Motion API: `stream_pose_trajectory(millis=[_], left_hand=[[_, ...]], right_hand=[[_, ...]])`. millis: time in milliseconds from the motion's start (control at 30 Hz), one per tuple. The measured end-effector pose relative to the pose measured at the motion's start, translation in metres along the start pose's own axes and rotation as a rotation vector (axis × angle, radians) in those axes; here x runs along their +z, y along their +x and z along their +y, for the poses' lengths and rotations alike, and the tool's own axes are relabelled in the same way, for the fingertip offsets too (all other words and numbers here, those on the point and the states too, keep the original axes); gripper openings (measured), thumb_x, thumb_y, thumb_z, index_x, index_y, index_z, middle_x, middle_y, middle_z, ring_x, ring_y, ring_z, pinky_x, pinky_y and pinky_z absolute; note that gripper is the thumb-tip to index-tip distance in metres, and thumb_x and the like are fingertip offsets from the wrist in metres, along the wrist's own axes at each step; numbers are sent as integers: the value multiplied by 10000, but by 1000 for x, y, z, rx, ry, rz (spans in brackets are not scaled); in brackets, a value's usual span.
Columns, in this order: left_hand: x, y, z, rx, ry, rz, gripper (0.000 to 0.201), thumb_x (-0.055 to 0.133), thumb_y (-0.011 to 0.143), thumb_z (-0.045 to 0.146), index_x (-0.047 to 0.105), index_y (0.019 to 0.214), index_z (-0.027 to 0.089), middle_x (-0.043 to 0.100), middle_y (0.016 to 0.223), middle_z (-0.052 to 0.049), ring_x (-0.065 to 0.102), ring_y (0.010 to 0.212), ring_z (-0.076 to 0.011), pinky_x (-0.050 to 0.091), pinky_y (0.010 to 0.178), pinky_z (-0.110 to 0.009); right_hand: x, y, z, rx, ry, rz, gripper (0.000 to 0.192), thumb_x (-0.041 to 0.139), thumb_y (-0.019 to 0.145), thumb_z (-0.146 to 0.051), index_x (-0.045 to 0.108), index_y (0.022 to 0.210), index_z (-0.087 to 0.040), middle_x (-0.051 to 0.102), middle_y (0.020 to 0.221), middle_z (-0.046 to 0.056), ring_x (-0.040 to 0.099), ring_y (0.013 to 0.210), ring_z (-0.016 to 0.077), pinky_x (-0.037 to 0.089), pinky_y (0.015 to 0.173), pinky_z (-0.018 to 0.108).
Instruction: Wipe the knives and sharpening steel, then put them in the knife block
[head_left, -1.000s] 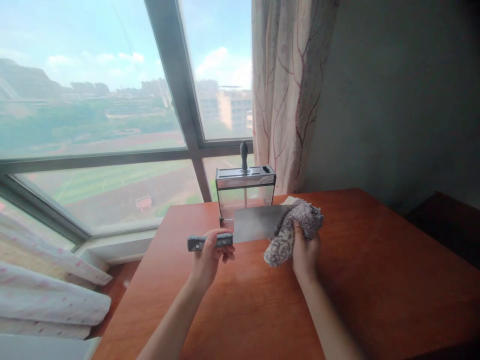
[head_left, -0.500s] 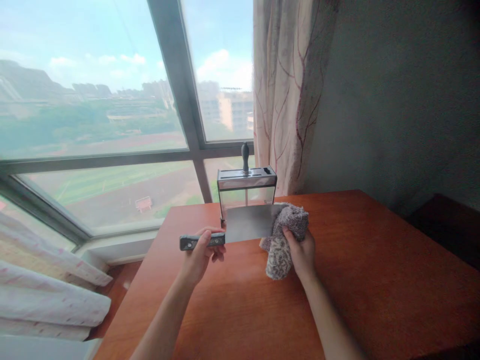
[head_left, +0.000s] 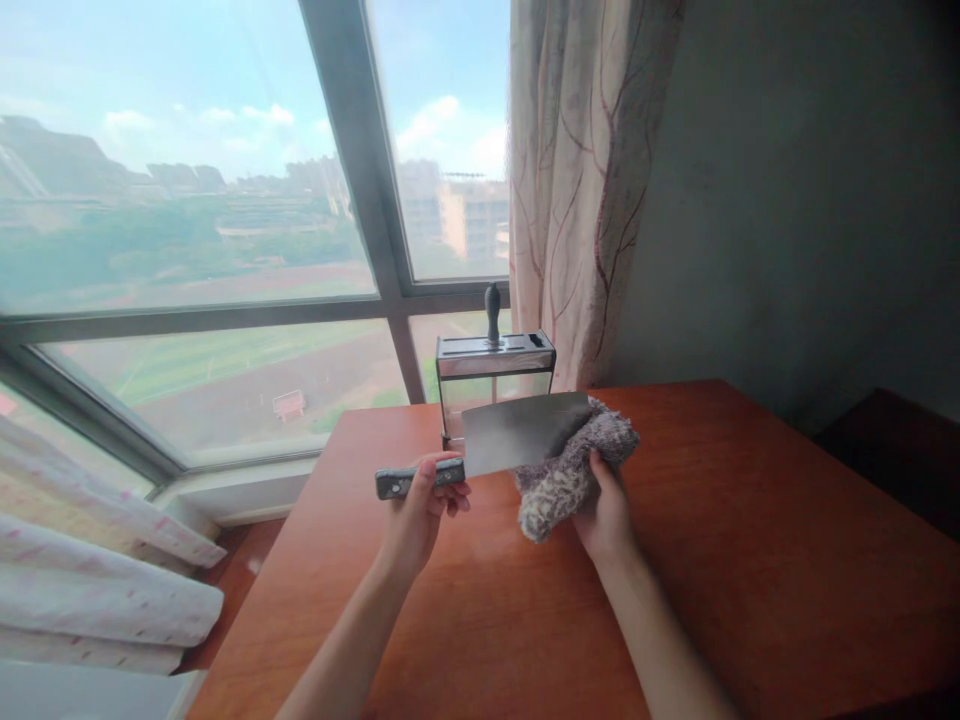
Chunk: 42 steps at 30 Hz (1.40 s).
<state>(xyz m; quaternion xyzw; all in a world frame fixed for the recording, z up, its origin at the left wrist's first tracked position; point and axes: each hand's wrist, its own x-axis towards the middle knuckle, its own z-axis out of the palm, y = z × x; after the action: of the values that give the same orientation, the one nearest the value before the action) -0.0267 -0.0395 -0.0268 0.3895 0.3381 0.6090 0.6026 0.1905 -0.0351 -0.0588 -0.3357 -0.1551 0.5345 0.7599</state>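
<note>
Behind, knife holder (head_left: pixel 495 370) being backed by curtain (head_left: pixel 577 180). Cleaver (head_left: pixel 517 445) being held level above counter (head_left: pixel 750 560): handle being gripped by left hand (head_left: pixel 416 515), blade being pinched through cloth (head_left: pixel 570 470) by right hand (head_left: pixel 606 510).

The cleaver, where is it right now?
In the head view the cleaver is held above the wooden table, just in front of the knife holder. The left hand grips its handle; the right hand presses a cloth against its blade.
</note>
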Motion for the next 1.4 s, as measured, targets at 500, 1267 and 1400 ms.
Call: stream_pose_trajectory(millis=[500,1267,1400], left_hand=[[30,-12,-36,-125,-98,-125,340,684,783,428,644,990,162,675,753,-43,595,639,-122,409,573,-216],[28,-17,-56,-133,-22,-95,409,700,735,492,654,953,150,655,704,-35,564,588,-129,375,537,-232],[23,-16,-64,-83,38,-24,378,705,738,478,649,964,180,615,691,8,502,565,-96,385,539,-217]], right_hand=[[11,-22,7,337,318,-192,357,763,674,-451,699,984,-285,745,1008,-15,661,995,239,471,976,447],[24,-7,6,210,288,-69,363,618,797,-532,678,1065,-293,733,1060,-16,641,1067,211,474,981,411],[34,-17,25,276,253,-95,388,633,797,-510,664,1099,-270,740,1032,-4,667,994,214,494,948,416]])
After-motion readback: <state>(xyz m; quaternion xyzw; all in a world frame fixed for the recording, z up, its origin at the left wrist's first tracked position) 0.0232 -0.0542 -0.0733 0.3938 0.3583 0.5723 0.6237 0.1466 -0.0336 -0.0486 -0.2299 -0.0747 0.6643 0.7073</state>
